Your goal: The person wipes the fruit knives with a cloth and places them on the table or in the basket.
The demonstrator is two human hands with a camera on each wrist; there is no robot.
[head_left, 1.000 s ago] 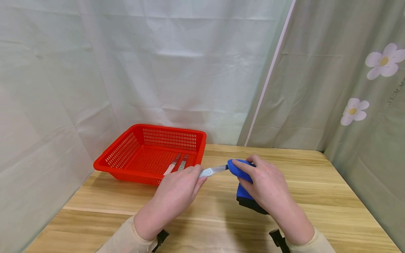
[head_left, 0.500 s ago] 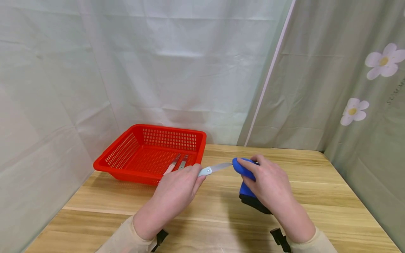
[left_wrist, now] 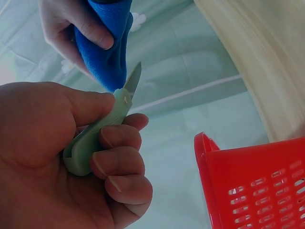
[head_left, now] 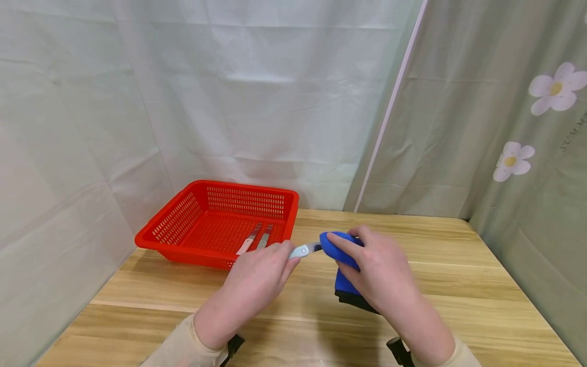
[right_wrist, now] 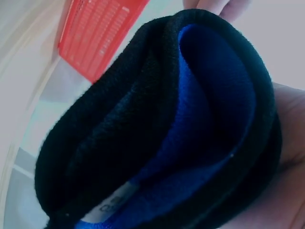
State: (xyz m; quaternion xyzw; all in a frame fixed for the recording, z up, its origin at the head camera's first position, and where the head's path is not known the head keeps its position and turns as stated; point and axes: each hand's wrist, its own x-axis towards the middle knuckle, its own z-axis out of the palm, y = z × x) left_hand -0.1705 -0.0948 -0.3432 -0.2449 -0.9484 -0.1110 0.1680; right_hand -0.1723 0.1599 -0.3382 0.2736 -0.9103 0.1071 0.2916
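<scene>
A folding knife with a pale green handle point(head_left: 299, 252) is gripped in my left hand point(head_left: 259, 272), its fingers curled round the handle. Its steel blade point(left_wrist: 134, 82) is unfolded and points to the right in the head view. My right hand point(head_left: 380, 262) pinches a folded blue cloth point(head_left: 338, 250) with black edging over the outer part of the blade, hiding the tip there. In the right wrist view the cloth's black edge and blue folds point(right_wrist: 219, 90) fill most of the picture, with a small white label point(right_wrist: 112, 202).
On the left of the wooden table point(head_left: 463, 295) stands a red plastic basket point(head_left: 183, 255). Inside it lie a pink-handled knife point(head_left: 248, 243) and a grey-green-handled knife point(head_left: 264, 238), side by side. Pale curtains point(head_left: 257, 102) hang behind the table and along both sides.
My right hand first slid the cloth out to the blade's tip, then came back left toward the handle, so less blade shows now. My left hand has stayed almost still.
</scene>
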